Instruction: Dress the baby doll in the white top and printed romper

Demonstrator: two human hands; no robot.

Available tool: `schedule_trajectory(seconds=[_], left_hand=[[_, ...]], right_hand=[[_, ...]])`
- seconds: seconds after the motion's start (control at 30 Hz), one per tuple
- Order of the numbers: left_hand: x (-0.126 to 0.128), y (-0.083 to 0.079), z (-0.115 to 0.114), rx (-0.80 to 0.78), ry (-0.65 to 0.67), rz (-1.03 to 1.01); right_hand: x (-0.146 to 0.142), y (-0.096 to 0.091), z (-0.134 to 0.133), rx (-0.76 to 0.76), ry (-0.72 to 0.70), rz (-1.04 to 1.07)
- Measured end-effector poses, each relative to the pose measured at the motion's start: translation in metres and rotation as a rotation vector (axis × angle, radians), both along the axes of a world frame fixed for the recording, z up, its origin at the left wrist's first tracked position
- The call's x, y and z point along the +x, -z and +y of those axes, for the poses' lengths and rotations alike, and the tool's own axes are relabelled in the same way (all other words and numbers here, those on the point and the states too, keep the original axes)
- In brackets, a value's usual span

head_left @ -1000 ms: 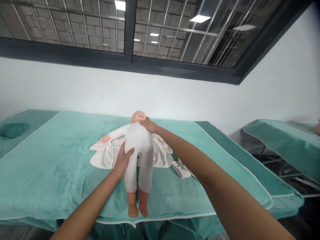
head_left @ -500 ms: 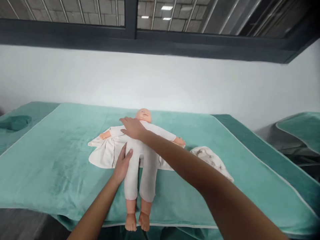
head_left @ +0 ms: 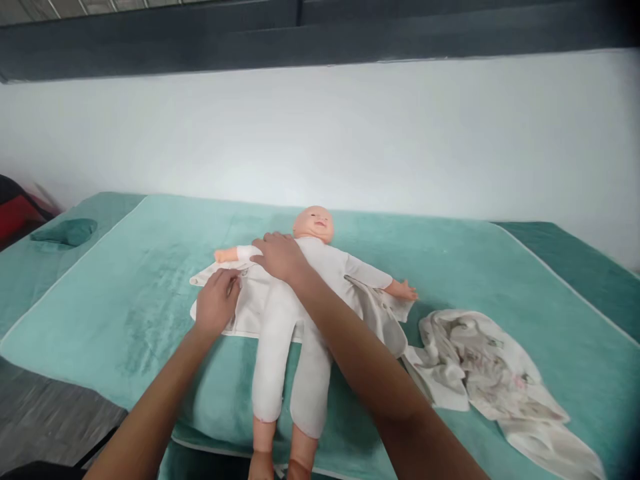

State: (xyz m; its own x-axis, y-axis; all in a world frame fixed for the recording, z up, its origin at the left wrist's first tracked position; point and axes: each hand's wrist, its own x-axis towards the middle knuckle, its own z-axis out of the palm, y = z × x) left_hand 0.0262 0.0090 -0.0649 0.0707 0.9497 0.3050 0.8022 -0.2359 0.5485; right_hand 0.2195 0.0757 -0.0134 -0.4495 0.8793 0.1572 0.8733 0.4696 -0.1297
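A baby doll [head_left: 280,320] in white lies on its back on a green-covered bed, its arms spread and its feet toward me. Under it is spread a white baby jacket [head_left: 250,310], which shows on both sides of its body. My left hand [head_left: 219,300] has its fingers curled in a pinch at the jacket's edge, beside the doll's arm on the left. Resting on the doll's upper chest near that arm, my right hand [head_left: 281,257] lies flat with its fingers stretched. My right forearm hides part of the doll's trunk.
On the right of the bed lies a crumpled white patterned cloth [head_left: 500,373]. The green bed cover [head_left: 125,293] has a face hole [head_left: 65,232] at the far left. A white wall [head_left: 320,140] stands behind, below a dark window frame [head_left: 200,40].
My left hand has moved from the doll's hip out to the jacket's edge, its fingers now curled. My right hand stays at the doll's chest. The view has tilted down and come nearer.
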Motion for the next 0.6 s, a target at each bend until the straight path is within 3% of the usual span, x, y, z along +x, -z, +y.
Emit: schedule_trajectory(seconds=[0.07, 0.17, 0.3, 0.47, 0.6], left_hand=[[-0.008, 0.000, 0.016, 0.049, -0.082, 0.180], [-0.018, -0.002, 0.038, -0.048, -0.152, 0.301], [-0.023, -0.010, 0.052, -0.117, -0.231, 0.141], [-0.021, -0.018, 0.047, -0.100, -0.245, -0.190], [-0.011, -0.022, 0.034, -0.007, -0.255, -0.151]], right_hand=[[0.009, -0.001, -0.009, 0.062, 0.051, 0.080], [0.019, -0.002, -0.020, 0.105, 0.085, 0.136], [0.023, -0.002, -0.021, 0.062, 0.045, 0.166], [0.020, -0.001, -0.015, 0.028, 0.068, 0.180], [0.015, 0.001, -0.011, -0.005, 0.117, 0.140]])
